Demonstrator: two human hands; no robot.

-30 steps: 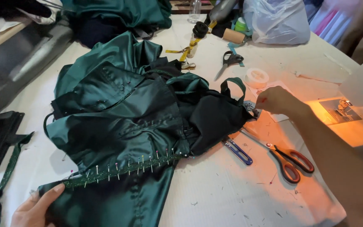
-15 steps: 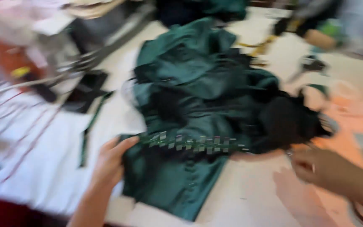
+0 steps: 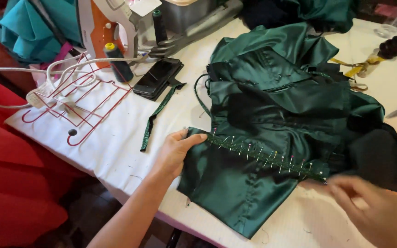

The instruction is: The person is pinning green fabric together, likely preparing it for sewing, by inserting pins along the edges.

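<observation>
Dark green satin garment (image 3: 272, 115) lies spread over the white table (image 3: 116, 147), a row of pins (image 3: 263, 154) along its trimmed seam. We press our left hand (image 3: 173, 151) on the seam's left end, grip flat, fingers together. Our right hand (image 3: 368, 204) sits blurred at the seam's right end; we cannot tell its grip. A black phone (image 3: 158, 77) lies beyond.

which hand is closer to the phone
Left. The left hand rests on the green fabric's near edge, just below the phone; the right hand is far across at the pinned seam's other end.
</observation>
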